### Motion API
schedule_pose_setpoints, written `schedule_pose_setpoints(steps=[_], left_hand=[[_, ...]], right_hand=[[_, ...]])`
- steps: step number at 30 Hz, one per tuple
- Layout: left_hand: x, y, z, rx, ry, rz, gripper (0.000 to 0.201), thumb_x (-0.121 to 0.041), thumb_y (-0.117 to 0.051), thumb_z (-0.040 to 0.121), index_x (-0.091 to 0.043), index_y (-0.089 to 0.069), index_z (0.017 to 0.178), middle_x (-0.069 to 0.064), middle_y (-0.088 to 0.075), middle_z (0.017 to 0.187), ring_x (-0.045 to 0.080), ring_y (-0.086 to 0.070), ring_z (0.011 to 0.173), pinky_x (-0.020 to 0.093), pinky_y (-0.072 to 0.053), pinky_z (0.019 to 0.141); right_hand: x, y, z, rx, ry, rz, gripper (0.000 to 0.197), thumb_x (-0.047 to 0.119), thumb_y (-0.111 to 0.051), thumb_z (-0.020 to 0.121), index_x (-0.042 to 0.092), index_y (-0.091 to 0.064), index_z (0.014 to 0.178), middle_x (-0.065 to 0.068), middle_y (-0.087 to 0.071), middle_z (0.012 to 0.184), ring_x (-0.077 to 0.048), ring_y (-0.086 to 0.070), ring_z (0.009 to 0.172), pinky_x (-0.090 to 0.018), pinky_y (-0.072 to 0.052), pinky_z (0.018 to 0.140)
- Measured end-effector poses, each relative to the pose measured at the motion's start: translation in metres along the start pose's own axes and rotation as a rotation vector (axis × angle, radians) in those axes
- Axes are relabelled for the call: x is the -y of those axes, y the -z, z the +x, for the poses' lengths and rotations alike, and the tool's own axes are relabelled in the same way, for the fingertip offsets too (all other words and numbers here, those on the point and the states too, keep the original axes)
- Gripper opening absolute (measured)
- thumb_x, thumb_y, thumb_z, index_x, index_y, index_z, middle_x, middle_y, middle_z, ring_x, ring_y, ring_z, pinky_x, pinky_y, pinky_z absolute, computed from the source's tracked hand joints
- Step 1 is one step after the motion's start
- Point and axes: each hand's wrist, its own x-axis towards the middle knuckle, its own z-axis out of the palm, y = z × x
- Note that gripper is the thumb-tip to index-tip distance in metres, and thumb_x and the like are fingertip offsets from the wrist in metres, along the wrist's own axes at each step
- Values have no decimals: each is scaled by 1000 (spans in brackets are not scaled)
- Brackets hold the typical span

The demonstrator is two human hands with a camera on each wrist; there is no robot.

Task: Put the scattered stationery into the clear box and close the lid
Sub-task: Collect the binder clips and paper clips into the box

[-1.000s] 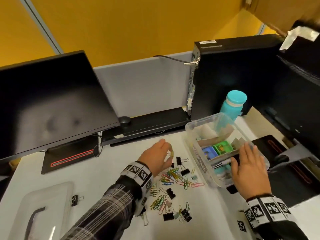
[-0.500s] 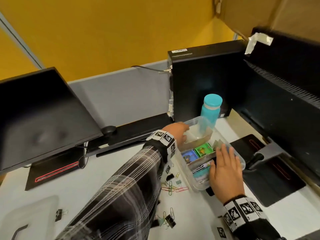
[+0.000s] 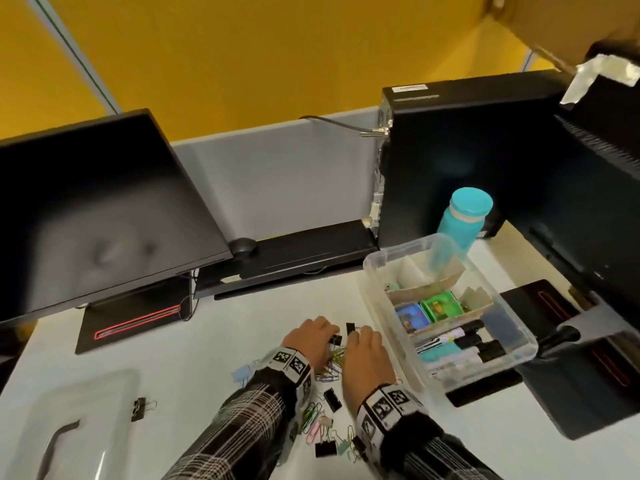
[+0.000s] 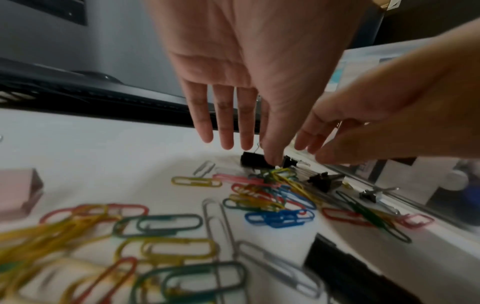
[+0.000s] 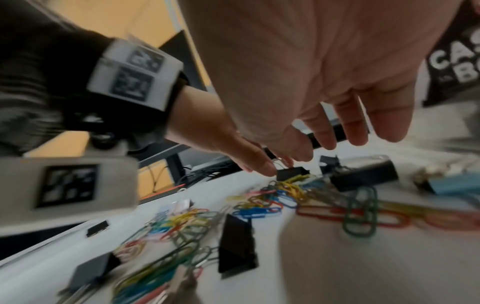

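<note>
The clear box (image 3: 519, 351) stands open at the right, with markers and small coloured packs inside. Its lid (image 3: 79, 410) lies at the front left. Coloured paper clips (image 3: 334, 358) (image 4: 270, 197) (image 5: 285, 191) and black binder clips lie scattered left of the box. My left hand (image 3: 327, 336) (image 4: 270, 160) (image 5: 270, 166) reaches down onto the pile and pinches the wire handle of a black binder clip (image 3: 335, 339) (image 4: 253, 161) (image 5: 291, 172). My right hand (image 3: 360, 336) (image 5: 337, 142) (image 4: 311, 148) hovers right beside it, fingers relaxed and holding nothing.
A teal bottle (image 3: 464, 216) and a black computer tower (image 3: 450, 150) stand behind the box. A keyboard (image 3: 294, 258) and a tilted monitor (image 3: 86, 209) lie at the back left. One binder clip (image 3: 138, 408) sits by the lid; more clips (image 3: 325, 431) lie near my sleeves.
My left hand has come back from the box's rear compartment to the clip pile. My right hand has left the box's front rim and joined it over the clips.
</note>
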Motion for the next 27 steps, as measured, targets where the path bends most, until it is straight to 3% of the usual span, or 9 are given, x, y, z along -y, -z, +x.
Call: schedule_pose_setpoints(steps=[6, 9, 14, 16, 18, 20, 24, 26, 27], left_hand=[[1, -4, 5, -24, -14, 12, 31, -18, -52, 90, -16, -53, 121, 5, -48, 123, 26, -46, 114, 41, -46, 89], [9, -7, 2, -38, 10, -61, 30, -22, -57, 88, -18, -52, 118, 4, -48, 121, 23, -42, 116, 39, -45, 92], [21, -10, -10, -67, 53, -204, 31, -26, -57, 88, -21, -50, 118, 3, -48, 120, 20, -44, 113, 30, -41, 95], [28, -9, -17, -132, 85, -292, 28, -25, -57, 88, -20, -52, 115, 2, -46, 118, 19, -48, 108, 28, -44, 94], [34, -7, -28, -210, 123, -406, 22, -21, -58, 88, -21, -54, 110, -1, -44, 115, 17, -54, 98, 25, -48, 91], [42, -5, -41, -277, 139, -505, 17, -20, -59, 88, -24, -53, 103, -4, -45, 110, 14, -57, 90, 25, -51, 86], [65, -2, -69, -346, 199, -644, 18, -22, -59, 88, -29, -50, 101, -8, -58, 99, 11, -59, 85, 27, -52, 79], [75, -1, -81, -378, 229, -685, 19, -20, -59, 88, -29, -50, 102, -9, -60, 94, 9, -59, 83, 22, -50, 74], [79, -2, -87, -398, 240, -704, 19, -18, -59, 88, -29, -51, 102, -10, -60, 93, 7, -59, 83, 18, -47, 72]], right_hand=[[-9, -21, 27, 31, -78, 97, 54, 7, -46, 87, 14, -26, 137, -13, -34, 137, -29, -35, 124, -34, -39, 96], [-15, -22, 26, -3, -87, 315, 49, 12, -56, 82, 13, -35, 126, -10, -44, 124, -27, -43, 115, -35, -42, 90], [-23, -17, 11, 27, -236, 1239, 21, 9, -48, 90, 18, -45, 109, -6, -52, 77, -15, -50, 64, -26, -40, 58], [-18, -8, 7, 114, -322, 1725, 24, 4, -43, 88, 11, -53, 109, -9, -56, 75, -18, -50, 65, -30, -38, 58], [-13, 2, 8, 139, -362, 1971, 25, 3, -43, 86, 6, -56, 107, -13, -59, 80, -22, -52, 68, -32, -39, 59], [-6, 9, 15, 102, -382, 1903, 20, 2, -41, 89, 6, -56, 101, -10, -56, 78, -19, -51, 64, -30, -40, 57], [3, 17, 43, -49, -310, 1193, 21, 2, -41, 93, 6, -50, 112, -8, -52, 73, -15, -48, 55, -12, -36, 42], [5, 13, 55, -28, -239, 804, 37, 4, -47, 91, 12, -39, 127, -11, -57, 93, -17, -57, 71, -9, -43, 55], [4, 10, 58, 19, -223, 597, 48, 5, -49, 90, 16, -33, 134, -13, -55, 109, -22, -60, 88, -17, -49, 70]])
